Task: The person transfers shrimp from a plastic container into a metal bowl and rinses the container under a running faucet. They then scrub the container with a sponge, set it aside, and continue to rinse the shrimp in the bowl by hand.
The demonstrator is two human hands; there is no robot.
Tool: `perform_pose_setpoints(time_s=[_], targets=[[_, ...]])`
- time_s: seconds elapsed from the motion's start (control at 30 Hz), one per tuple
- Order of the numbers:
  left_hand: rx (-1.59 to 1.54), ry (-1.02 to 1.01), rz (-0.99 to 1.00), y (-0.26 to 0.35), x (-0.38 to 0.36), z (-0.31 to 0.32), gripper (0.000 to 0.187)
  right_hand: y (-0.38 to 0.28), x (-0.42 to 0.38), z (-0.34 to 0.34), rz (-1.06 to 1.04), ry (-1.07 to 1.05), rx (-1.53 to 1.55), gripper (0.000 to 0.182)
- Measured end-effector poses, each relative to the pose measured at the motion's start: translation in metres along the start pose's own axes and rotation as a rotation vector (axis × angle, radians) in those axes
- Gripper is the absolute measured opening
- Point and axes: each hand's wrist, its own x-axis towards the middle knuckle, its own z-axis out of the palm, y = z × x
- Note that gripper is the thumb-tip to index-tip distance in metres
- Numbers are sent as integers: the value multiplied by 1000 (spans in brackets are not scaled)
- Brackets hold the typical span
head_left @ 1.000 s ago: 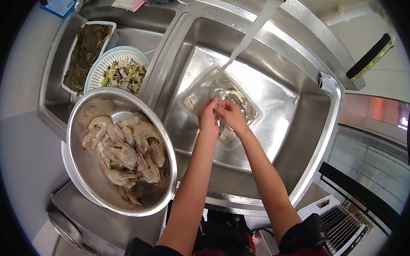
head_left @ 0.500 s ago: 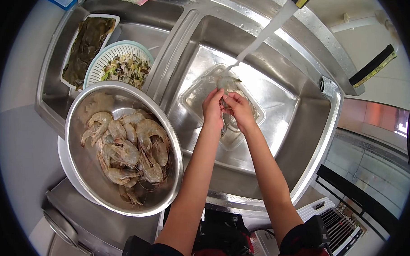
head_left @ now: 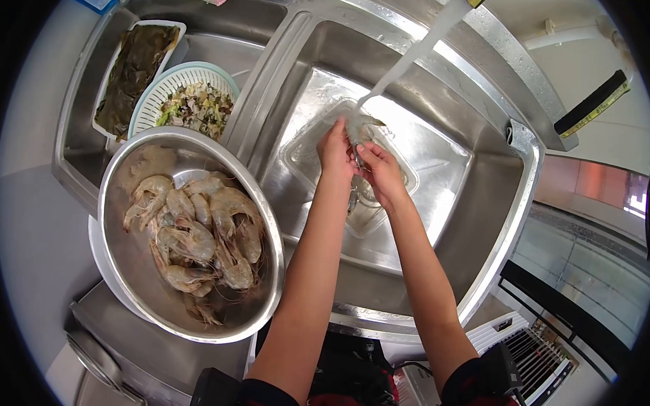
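A stainless steel double sink (head_left: 514,209) set into a pale grey bench (head_left: 31,214) fills most of the frame, seen from above; a stream of tap water (head_left: 408,63) runs down from the upper middle into the right basin. Just under that stream, in the upper middle of the frame, the left hand (head_left: 335,150) and the right hand (head_left: 380,173) meet around a single pale grey raw prawn (head_left: 360,129); the fingers of both hands are curled closed on it, pinching its body, with its head end poking up into the water. Beneath the hands a clear square plastic tray (head_left: 305,156) sits on the basin floor; what it still holds is hard to tell through the water and glare. At centre left a large round steel bowl (head_left: 122,267) rests across the sink edge and holds a heap of whole greyish-pink prawns (head_left: 195,238); it looks well filled, so much of the batch seems dealt with, with one prawn in hand. In the upper left basin sit a pale green plastic colander of chopped greens (head_left: 189,105) and a white rectangular tray of dark seaweed (head_left: 133,71).
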Motion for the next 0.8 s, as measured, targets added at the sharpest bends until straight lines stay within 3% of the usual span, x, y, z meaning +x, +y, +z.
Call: perform_pose_setpoints(time_s=[0.13, 0.33, 0.5, 0.63, 0.7, 0.73, 0.8], targets=[[-73, 11, 58, 0, -2, 1, 32, 0, 1, -2, 25, -46, 51, 14], [-124, -57, -67, 5, -13, 0, 24, 1, 0, 1, 43, -31, 24, 14], [-28, -36, 19, -1, -10, -4, 22, 15, 15, -5, -250, 108, -475, 16], [-56, 16, -14, -2, -8, -1, 29, 4, 14, 0, -380, 260, -513, 18], [51, -32, 178, -2, -11, 2, 30, -5, 11, 1, -456, 342, -712, 20], [52, -30, 175, 0, -12, 3, 30, -7, 9, 1, -452, 343, -712, 20], [122, -46, 192, 4, -12, 7, 35, -10, 8, 1, -644, 370, -799, 17]])
